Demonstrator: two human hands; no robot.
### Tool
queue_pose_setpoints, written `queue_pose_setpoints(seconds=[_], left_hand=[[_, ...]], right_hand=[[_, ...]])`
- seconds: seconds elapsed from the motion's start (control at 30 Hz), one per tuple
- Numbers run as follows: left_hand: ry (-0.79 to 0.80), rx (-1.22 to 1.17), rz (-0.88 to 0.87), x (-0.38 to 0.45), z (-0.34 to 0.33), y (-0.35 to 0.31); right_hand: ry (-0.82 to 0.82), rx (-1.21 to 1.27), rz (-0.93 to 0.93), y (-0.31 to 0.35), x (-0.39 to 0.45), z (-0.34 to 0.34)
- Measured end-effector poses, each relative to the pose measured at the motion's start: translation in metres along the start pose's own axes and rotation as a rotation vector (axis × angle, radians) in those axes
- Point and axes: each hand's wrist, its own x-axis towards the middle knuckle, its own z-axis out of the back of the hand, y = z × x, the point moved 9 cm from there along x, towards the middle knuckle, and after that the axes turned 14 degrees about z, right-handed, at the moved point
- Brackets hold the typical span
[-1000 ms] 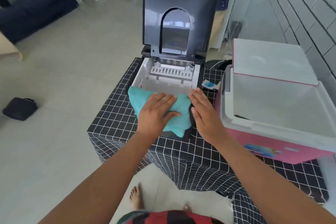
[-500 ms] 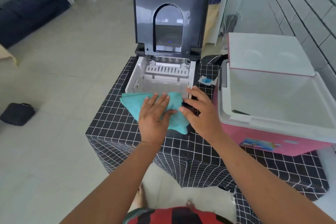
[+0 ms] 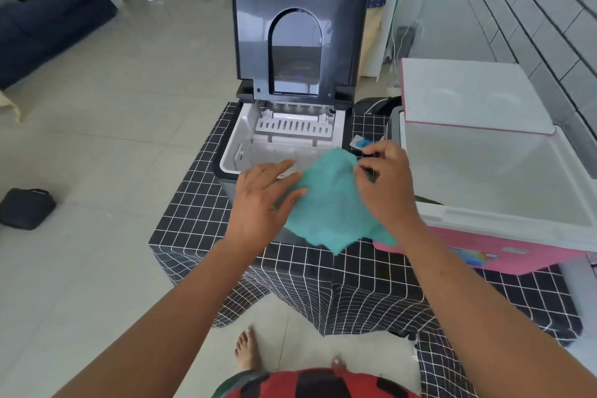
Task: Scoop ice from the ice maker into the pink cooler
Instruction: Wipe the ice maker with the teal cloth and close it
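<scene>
The right hand (image 3: 386,184) pinches the upper corner of the teal cloth (image 3: 329,200). The left hand (image 3: 261,200) lies flat on its left edge, fingers spread. The open ice maker (image 3: 284,139) stands just beside the open pink cooler (image 3: 504,249) on the table (image 3: 193,213).

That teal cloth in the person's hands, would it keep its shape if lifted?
Probably not: the teal cloth sags in folds below the right hand, so it looks floppy. It seems light, pinched by fingertips only. Its fuzzy surface likely grips rather than slips.
</scene>
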Motion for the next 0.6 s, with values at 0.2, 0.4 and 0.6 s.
queue_pose_setpoints(seconds=[0.2, 0.4, 0.6], left_hand=[[0.097, -0.132, -0.049, -0.005, -0.023, -0.003], [0.100, -0.175, -0.047, -0.005, -0.023, 0.003], [0.087, -0.155, -0.050, -0.006, -0.023, 0.005]], right_hand=[[0.028, -0.042, -0.094, 0.004, -0.014, -0.015], [0.079, 0.060, -0.039, 0.032, -0.053, -0.044], [0.125, 0.146, -0.020, 0.008, -0.020, -0.041]])
